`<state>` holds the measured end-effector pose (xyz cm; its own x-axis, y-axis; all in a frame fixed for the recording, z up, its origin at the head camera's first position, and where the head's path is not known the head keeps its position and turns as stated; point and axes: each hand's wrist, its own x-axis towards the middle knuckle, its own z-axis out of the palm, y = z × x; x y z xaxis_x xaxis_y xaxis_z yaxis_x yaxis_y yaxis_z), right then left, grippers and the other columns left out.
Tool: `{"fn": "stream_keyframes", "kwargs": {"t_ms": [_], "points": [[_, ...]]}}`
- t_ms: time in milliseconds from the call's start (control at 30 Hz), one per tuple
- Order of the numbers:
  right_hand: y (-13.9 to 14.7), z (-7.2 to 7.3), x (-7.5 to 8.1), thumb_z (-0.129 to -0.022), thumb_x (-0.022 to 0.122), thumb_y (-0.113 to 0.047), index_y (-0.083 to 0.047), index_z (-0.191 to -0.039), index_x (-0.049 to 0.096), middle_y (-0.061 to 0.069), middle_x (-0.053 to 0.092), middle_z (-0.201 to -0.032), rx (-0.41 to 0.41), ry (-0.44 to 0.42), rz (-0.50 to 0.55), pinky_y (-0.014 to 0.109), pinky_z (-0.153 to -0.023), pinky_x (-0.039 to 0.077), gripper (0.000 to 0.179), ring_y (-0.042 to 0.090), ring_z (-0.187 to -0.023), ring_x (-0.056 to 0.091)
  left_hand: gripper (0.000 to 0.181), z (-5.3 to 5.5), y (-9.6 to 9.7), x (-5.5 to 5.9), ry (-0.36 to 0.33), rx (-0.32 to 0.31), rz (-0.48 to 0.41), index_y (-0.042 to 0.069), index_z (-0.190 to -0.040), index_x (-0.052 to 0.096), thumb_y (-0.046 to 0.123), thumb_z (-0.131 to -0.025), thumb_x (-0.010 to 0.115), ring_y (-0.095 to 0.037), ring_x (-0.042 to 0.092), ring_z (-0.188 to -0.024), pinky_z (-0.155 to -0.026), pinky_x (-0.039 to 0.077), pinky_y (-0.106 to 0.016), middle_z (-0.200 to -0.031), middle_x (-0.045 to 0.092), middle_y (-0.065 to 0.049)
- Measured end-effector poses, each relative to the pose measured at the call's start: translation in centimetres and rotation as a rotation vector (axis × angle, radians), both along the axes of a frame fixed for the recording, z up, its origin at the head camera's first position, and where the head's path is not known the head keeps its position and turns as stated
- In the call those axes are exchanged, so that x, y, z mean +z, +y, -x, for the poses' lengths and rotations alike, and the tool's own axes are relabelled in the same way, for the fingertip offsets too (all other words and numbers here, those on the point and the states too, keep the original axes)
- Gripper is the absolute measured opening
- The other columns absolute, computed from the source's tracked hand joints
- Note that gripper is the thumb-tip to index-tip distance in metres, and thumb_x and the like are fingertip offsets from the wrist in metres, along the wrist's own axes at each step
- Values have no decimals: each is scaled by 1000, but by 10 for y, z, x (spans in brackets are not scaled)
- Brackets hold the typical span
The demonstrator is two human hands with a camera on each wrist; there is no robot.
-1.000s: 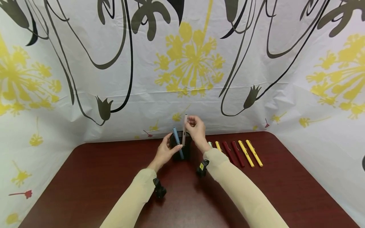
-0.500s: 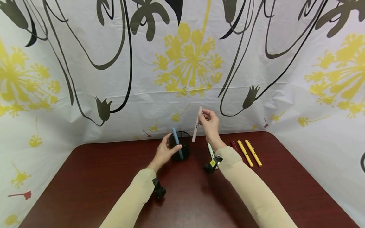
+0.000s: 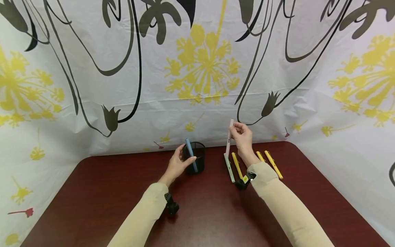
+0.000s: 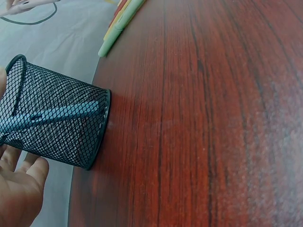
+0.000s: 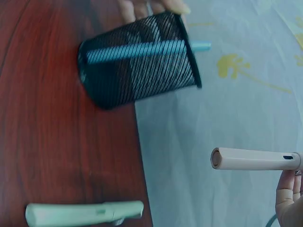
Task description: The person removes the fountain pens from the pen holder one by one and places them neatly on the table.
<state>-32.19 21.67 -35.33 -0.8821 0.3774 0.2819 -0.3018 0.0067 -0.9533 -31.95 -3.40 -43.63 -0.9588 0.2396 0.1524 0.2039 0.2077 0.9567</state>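
My left hand (image 3: 177,165) grips the side of a black mesh pen cup (image 3: 200,162), thumb at the rim. The cup stands upright near the table's back edge. Inside it leans one blue pen (image 3: 189,146), its upper end above the rim. My right hand (image 3: 242,139) pinches a pale pink pen (image 3: 228,141) by its upper part. This pen hangs near upright, to the cup's right, and its lower end appears just above the light green pen (image 3: 229,168). In the right wrist view, the pink pen's (image 5: 255,159) lower end touches nothing.
Right of the green pen lie a yellow pen (image 3: 237,165) and two more yellow pens (image 3: 274,165) farther right. A strip of red shows beside them in the left wrist view; my right arm covers that part from above. A patterned sheet (image 3: 139,137) hangs behind the dark red table (image 3: 117,192).
My right hand has lifted the pink pen out of the cup and carried it right, to above the green pen. My left hand still holds the cup in the same place.
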Motion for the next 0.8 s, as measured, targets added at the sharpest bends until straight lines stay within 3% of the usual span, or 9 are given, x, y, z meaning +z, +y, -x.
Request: {"fn": "stream_keyframes", "kwargs": {"t_ms": [300, 567, 800], "points": [[21, -1, -11, -90, 58, -3, 10, -113, 57, -9, 56, -77, -56, 9, -41, 14, -61, 48, 27, 1, -67, 53, 82, 2, 0, -1, 2, -9, -9, 11, -150, 23, 30, -86, 70, -33, 37, -135, -105, 37, -49, -147, 35, -19], [38, -3, -18, -89, 59, -5, 8, -114, 59, -1, 60, -83, -108, -10, -123, 13, -59, 47, 28, 0, -67, 54, 82, 1, 0, -1, 1, 0, -7, 14, -149, 24, 31, -85, 71, -32, 38, -134, -106, 37, -47, -147, 36, -17], [55, -6, -20, -88, 60, -6, 7, -111, 62, -4, 62, -79, -158, -27, -173, 12, -58, 46, 27, -2, -66, 54, 82, 2, 0, 0, -5, 13, -5, 13, -149, 25, 30, -84, 72, -31, 38, -134, -106, 37, -46, -147, 37, -17]]}}
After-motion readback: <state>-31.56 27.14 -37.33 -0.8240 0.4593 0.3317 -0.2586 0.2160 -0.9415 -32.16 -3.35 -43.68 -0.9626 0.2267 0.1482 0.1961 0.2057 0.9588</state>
